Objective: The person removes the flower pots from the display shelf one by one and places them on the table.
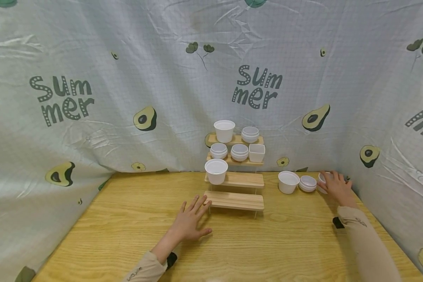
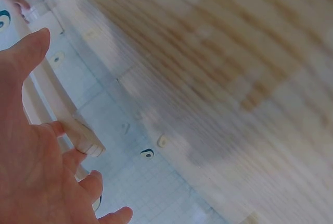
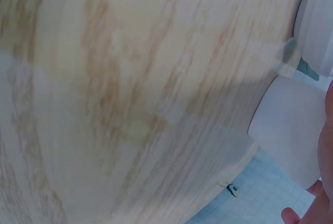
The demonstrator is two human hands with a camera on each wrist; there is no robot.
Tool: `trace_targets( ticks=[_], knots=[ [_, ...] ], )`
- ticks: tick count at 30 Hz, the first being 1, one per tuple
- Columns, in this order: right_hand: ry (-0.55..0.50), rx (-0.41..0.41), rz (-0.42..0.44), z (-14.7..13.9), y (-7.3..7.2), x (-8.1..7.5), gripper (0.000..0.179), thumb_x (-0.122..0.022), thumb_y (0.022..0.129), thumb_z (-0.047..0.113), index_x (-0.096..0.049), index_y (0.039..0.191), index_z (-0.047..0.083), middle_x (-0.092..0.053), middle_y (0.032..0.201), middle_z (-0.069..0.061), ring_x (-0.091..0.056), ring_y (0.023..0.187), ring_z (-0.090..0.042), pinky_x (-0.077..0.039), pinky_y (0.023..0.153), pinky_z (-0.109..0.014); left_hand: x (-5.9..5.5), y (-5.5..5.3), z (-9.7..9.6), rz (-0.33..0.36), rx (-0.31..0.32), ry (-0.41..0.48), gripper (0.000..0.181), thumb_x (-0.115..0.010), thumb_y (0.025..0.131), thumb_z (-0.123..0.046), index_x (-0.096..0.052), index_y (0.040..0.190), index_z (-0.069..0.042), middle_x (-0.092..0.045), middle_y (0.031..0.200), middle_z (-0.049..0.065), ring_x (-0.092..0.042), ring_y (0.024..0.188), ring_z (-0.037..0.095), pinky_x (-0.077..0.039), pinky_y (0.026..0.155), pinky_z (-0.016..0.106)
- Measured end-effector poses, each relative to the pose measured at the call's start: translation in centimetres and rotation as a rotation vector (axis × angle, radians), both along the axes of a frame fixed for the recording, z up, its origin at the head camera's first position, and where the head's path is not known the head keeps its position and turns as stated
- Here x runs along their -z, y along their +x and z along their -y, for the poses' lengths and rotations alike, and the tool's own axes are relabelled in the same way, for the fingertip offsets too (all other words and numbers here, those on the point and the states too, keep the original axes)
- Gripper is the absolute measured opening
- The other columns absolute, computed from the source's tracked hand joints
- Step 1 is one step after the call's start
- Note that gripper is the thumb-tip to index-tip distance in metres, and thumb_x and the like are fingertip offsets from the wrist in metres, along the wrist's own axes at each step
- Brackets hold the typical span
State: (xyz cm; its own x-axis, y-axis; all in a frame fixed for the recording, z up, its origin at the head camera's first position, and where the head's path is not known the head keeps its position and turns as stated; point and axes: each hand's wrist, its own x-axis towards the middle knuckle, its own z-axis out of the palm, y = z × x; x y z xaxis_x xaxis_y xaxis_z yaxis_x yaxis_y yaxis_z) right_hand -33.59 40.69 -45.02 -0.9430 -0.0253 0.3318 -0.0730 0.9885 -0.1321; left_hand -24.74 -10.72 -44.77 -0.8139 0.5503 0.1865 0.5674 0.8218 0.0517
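My right hand grips a small white cup standing at the right back of the table; its fingers cover much of the cup in the head view. Left of it stand a low ridged white bowl and a larger round white cup. My left hand, its fingers spread, lies beside the left end of the lowest step of a wooden tiered stand. In the left wrist view, the fingertips are at the step's end and hold nothing.
Upper steps bear a round cup, ridged bowls, a square cup and another tall cup. A printed cloth hangs behind and at both sides of the wooden table.
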Motion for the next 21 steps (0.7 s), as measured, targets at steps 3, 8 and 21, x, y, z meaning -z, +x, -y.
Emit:
trace_targets(
  ticks=[3, 8, 21],
  knots=[
    [-0.013, -0.003, 0.018, -0.06, 0.0, -0.13, 0.044, -0.043, 0.093, 0.038, -0.039, 0.124, 0.007, -0.033, 0.119, -0.029, -0.03, 0.108, -0.048, -0.022, 0.077, -0.07, 0.0, 0.0, 0.01, 0.004, -0.001, 0.0, 0.077, -0.055, 0.079, -0.053, -0.028, 0.141, -0.016, -0.023, 0.148, 0.007, -0.023, 0.135, 0.031, -0.025, 0.1, 0.061],
    [-0.022, -0.011, 0.038, -0.11, 0.12, -0.37, 0.046, -0.043, 0.092, 0.039, -0.038, 0.125, 0.007, -0.033, 0.119, -0.028, -0.03, 0.108, -0.048, -0.022, 0.077, -0.07, -0.02, -0.02, -0.02, 0.009, 0.0, 0.003, 0.076, -0.056, 0.079, -0.052, -0.029, 0.141, -0.016, -0.023, 0.148, 0.007, -0.022, 0.135, 0.032, -0.024, 0.1, 0.061],
    [-0.025, -0.009, 0.032, -0.47, 0.42, -0.4, 0.049, -0.043, 0.091, 0.042, -0.038, 0.126, 0.008, -0.031, 0.124, -0.027, -0.029, 0.109, -0.047, -0.022, 0.075, -0.065, -0.14, 0.07, -0.03, 0.006, 0.004, 0.008, 0.077, -0.056, 0.079, -0.052, -0.029, 0.141, -0.015, -0.023, 0.148, 0.008, -0.023, 0.135, 0.032, -0.025, 0.1, 0.061]
  ],
)
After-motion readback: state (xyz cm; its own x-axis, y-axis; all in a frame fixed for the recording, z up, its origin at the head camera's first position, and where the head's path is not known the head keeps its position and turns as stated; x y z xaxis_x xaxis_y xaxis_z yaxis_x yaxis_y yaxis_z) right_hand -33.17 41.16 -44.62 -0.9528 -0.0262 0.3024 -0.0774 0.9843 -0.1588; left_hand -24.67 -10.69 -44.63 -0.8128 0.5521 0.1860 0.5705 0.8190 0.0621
